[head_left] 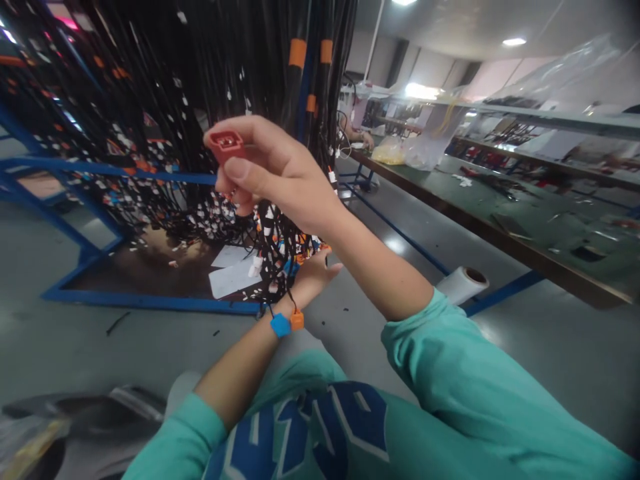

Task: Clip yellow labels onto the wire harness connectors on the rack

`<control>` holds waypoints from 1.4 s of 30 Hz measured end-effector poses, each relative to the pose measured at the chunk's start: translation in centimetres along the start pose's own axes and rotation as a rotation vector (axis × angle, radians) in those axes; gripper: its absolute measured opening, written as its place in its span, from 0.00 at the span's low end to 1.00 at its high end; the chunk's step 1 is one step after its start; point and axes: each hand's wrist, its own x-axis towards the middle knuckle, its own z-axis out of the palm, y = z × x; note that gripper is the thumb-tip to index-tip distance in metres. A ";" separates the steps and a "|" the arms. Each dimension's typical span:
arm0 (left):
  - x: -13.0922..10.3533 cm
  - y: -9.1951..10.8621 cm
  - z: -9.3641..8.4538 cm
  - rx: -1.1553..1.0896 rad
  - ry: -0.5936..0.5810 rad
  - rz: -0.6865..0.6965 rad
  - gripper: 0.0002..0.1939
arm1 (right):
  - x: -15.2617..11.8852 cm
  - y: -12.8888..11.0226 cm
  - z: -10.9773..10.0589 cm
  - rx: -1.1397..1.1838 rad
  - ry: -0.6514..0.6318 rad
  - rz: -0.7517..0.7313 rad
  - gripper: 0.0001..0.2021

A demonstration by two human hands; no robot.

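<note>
My right hand (280, 173) is raised and closed, pinching a red plug connector (226, 143) between thumb and fingers, its open end with metal contacts facing me. Lower down, my left hand (316, 270) is at the bottom of a hanging bundle of black wire harnesses (273, 247). Its thumb sticks out to the right, while its other fingers are mostly hidden among the wires and connectors. Across my left wrist dangle a blue connector (281, 325) and an orange connector (297, 319).
A blue metal rack (165, 303) carries many hanging harnesses, with white papers (233, 277) on its base. To the right stands a green-topped workbench (480, 200), a roll of clear film (463, 285) below its edge. Another person's hand (367, 140) rests at the bench's far end.
</note>
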 end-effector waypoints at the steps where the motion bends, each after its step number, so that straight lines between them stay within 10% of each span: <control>1: -0.1 -0.1 0.1 0.016 -0.019 -0.019 0.18 | 0.2 0.0 -0.1 -0.009 -0.014 -0.011 0.22; 6: -3.6 -0.8 0.4 0.059 -0.063 -0.092 0.07 | 0.8 0.1 -0.4 0.004 -0.101 -0.124 0.23; 15: -7.7 -3.8 -3.0 0.055 0.496 -0.248 0.21 | 1.6 -0.6 0.9 -0.038 -0.105 -0.166 0.09; 23: -7.1 -4.0 -5.4 0.576 0.424 -0.401 0.20 | 1.9 -2.4 2.6 0.020 -0.026 -0.132 0.09; 33: -6.1 -3.7 -5.9 0.564 0.381 -0.457 0.25 | 2.4 -2.0 3.3 -0.222 -0.051 -0.052 0.11; 37: -5.6 -3.7 -6.3 0.107 0.326 -0.402 0.10 | 2.4 -2.1 3.2 -0.205 -0.038 -0.023 0.10; 42: -6.6 -1.7 -7.6 -0.915 -0.128 -0.495 0.19 | 3.0 -0.6 2.6 -0.111 0.014 0.016 0.10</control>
